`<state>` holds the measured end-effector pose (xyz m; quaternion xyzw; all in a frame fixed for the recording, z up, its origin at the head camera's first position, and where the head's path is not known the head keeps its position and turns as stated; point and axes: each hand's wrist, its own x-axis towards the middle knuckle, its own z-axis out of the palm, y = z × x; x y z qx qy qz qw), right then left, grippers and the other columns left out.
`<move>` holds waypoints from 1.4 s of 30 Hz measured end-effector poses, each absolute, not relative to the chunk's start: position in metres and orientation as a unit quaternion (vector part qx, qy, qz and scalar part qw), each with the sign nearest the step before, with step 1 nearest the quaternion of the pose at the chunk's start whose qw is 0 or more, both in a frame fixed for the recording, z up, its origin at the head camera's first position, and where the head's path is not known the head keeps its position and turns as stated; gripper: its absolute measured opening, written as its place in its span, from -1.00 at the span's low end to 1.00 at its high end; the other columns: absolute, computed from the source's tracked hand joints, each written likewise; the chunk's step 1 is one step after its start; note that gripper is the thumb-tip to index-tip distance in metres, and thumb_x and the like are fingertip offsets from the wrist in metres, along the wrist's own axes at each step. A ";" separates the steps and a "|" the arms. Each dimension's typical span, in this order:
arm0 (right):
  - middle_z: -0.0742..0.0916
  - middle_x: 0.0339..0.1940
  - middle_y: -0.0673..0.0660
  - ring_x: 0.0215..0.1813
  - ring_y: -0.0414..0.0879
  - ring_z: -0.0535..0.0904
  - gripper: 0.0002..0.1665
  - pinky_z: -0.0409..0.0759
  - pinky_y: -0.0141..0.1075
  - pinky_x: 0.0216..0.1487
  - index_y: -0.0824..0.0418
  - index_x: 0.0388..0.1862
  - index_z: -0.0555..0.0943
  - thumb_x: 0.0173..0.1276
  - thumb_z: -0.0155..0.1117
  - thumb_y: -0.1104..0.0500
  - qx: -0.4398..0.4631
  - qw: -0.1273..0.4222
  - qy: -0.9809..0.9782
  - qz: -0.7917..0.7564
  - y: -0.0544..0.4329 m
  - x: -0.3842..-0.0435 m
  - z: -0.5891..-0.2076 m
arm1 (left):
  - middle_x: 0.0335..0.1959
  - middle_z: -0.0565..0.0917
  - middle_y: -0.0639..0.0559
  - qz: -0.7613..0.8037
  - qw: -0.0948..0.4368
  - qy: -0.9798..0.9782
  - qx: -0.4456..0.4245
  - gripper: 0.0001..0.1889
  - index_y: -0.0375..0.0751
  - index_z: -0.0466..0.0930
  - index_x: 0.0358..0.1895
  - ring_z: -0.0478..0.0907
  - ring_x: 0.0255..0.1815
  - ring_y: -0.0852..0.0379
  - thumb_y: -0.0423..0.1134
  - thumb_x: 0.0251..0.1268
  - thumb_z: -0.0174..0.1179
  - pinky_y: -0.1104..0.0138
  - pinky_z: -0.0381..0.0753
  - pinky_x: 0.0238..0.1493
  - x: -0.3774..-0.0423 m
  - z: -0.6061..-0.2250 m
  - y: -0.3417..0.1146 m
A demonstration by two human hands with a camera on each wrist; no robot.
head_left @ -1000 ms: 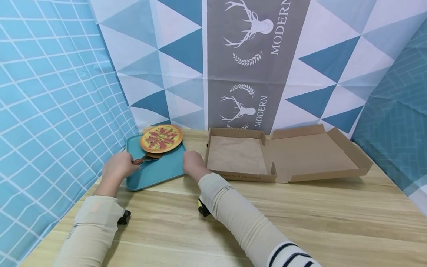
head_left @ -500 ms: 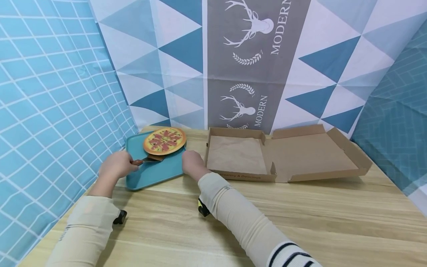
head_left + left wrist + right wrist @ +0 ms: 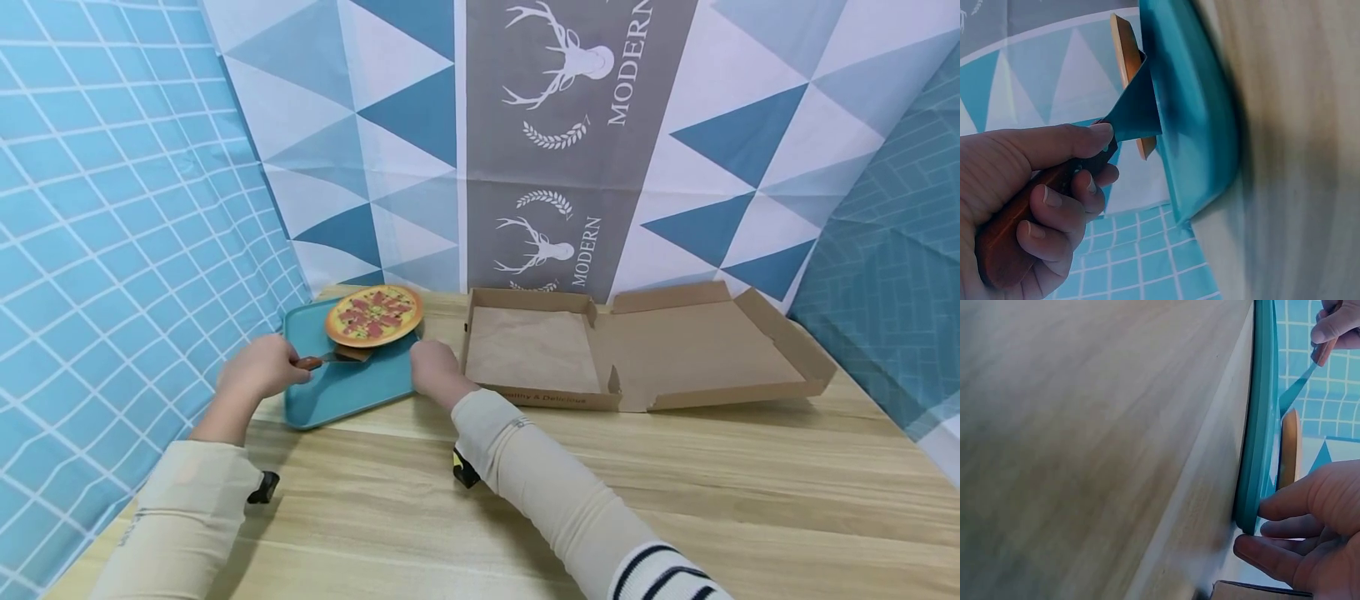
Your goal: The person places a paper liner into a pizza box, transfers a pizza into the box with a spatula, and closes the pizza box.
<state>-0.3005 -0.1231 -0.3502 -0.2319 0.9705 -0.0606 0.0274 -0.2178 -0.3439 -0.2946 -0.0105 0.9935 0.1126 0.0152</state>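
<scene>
Your left hand point(image 3: 258, 367) is wrapped around a pizza spatula point(image 3: 1138, 100), closed on its brown wooden handle point(image 3: 1004, 247). Your thumb lies straight along the upper side with its tip at the neck, where handle meets metal, and your other fingers curl round the opposite side. The handle's butt end sits down by your palm. The metal blade reaches away from you over the teal tray point(image 3: 337, 396), its front part at the near edge of the pizza point(image 3: 375, 315), between pizza and tray. The pizza is at the far end of the tray, topping side up, its right edge reaching about as far as the tray's right rim. How much of its weight the blade bears, and whether it sits clear of the tray, is hard to judge.

Your right hand point(image 3: 435, 367) is at the tray's right edge, pinching the rim: fingertips touch one face, and another digit sits close against the other side, leaving only the tray's thickness between them. Just to the right of that hand, the cardboard pizza box point(image 3: 712, 350) lies open on the wooden table point(image 3: 525, 500), a sheet of brown paper point(image 3: 532, 346) lining its base.
</scene>
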 end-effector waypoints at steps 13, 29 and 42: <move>0.29 -0.73 -0.01 -0.48 -0.13 0.32 -0.55 0.36 -0.36 -0.49 0.13 -0.76 0.29 0.25 0.22 0.34 -0.274 -0.019 0.956 -0.106 -0.098 -0.294 -0.338 | -0.81 0.15 0.19 0.112 0.006 0.994 0.017 -0.53 0.03 0.30 -0.81 0.16 -0.72 0.19 -0.17 0.20 0.31 0.32 0.18 -0.63 -0.216 -0.276 -0.336; 0.68 -0.15 0.07 -0.07 -0.08 0.55 -0.74 0.50 -0.30 0.00 0.24 -0.10 0.69 0.25 0.36 0.18 -0.365 -0.123 0.917 -0.107 -0.052 -0.272 -0.328 | -0.75 0.38 0.12 0.111 0.004 0.993 0.045 -0.76 -0.10 0.65 -0.60 0.32 -0.62 0.12 -0.13 0.19 0.32 0.28 0.28 -0.59 -0.214 -0.260 -0.314; 0.66 -0.20 0.12 -0.12 -0.02 0.58 -0.76 0.56 -0.23 -0.04 0.30 -0.14 0.67 0.18 0.35 0.29 -0.394 -0.159 0.891 -0.163 -0.001 -0.262 -0.324 | -0.72 0.45 0.11 0.103 0.001 0.992 0.072 -0.78 -0.11 0.66 -0.56 0.34 -0.63 0.12 -0.12 0.17 0.34 0.28 0.28 -0.58 -0.212 -0.252 -0.292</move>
